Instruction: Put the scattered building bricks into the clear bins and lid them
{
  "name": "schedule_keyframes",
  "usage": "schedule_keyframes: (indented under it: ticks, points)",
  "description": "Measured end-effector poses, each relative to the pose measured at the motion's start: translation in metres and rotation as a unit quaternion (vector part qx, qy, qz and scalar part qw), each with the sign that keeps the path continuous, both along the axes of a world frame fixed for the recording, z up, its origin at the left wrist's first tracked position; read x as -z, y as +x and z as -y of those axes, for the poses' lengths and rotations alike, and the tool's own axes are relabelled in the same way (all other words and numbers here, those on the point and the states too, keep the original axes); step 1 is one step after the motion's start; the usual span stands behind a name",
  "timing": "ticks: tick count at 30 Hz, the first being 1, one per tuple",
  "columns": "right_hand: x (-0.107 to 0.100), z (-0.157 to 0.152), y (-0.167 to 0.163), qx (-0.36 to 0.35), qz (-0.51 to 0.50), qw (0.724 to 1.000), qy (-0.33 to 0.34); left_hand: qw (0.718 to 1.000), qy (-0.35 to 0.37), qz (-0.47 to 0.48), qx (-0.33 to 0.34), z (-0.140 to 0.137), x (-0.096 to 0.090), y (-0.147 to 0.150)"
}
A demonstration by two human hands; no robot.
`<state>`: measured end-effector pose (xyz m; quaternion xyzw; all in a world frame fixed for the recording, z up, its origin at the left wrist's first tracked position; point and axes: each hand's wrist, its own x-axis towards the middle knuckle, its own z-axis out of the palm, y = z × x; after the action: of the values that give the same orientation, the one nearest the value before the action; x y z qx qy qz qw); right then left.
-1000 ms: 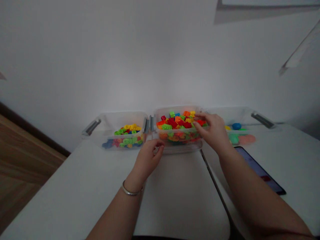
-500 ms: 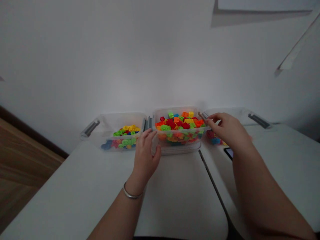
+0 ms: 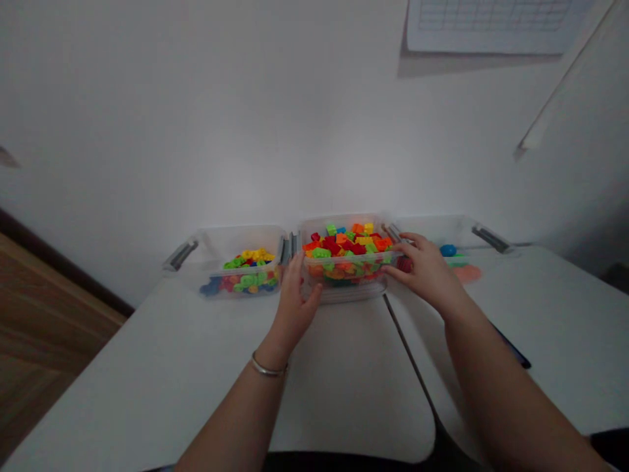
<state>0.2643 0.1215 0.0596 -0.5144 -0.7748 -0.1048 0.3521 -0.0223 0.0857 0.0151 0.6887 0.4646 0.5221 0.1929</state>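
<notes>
In the middle stands a clear plastic storage box [image 3: 344,261], filled with toy building bricks [image 3: 346,246] in red, orange, yellow, green and blue. My left hand [image 3: 296,303] is at its front left corner, fingers stretched along the side and thumb in front. On the opposite side my right hand [image 3: 426,269] grips the right corner, its thumb against the front wall and its fingers beside the grey latch [image 3: 392,232]. The box rests on a flat clear piece like a lid [image 3: 351,293]. The left fingertips partly cover the box's left edge.
A second clear box [image 3: 236,233] with colourful pieces stands at the left. Another clear box [image 3: 432,226], partly behind my right hand, holds a blue piece [image 3: 447,250]. A dark-edged phone-like device [image 3: 514,351] lies on the white table [image 3: 122,373]. A printed sheet [image 3: 491,23] hangs on the wall.
My right hand has let go of the right latch and shifted down to the middle box's front corner. My left hand has closed in on the left side. The view has tilted up and shifted right.
</notes>
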Motion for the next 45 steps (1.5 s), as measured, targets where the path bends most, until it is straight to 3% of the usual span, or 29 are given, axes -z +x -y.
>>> schedule_keyframes:
  ticks: [3, 8, 14, 19, 24, 29, 36, 45]
  points:
    - [0.007, -0.007, -0.003, -0.017, -0.021, 0.999, 0.027, 0.995, -0.043, 0.088, 0.013, -0.001, -0.006, 0.003]
    - [0.009, -0.015, -0.008, -0.056, -0.136, 0.988, 0.036, 0.982, -0.055, 0.174, 0.041, 0.003, -0.021, 0.005]
    - [-0.005, 0.016, -0.007, -0.134, -0.166, 0.975, 0.058, 0.973, -0.031, 0.222, 0.053, 0.032, -0.042, -0.004]
    - [-0.020, 0.065, -0.006, -0.183, -0.140, 0.971, 0.059, 0.990, -0.005, 0.139, -0.036, 0.080, -0.045, -0.013]
    - [-0.015, 0.102, -0.002, -0.184, -0.141, 0.972, 0.026, 0.992, 0.026, -0.014, -0.122, 0.119, -0.044, -0.018]
    - [-0.002, 0.120, -0.001, -0.188, -0.139, 0.972, 0.019, 0.973, 0.058, -0.117, -0.189, 0.135, -0.044, -0.022]
    - [0.014, 0.134, -0.002, -0.193, -0.118, 0.974, 0.012, 0.952, 0.135, -0.196, -0.194, 0.148, -0.027, -0.030]
    - [0.024, 0.131, -0.011, -0.198, -0.112, 0.973, 0.021, 0.928, 0.015, -0.297, -0.224, 0.154, -0.043, -0.036]
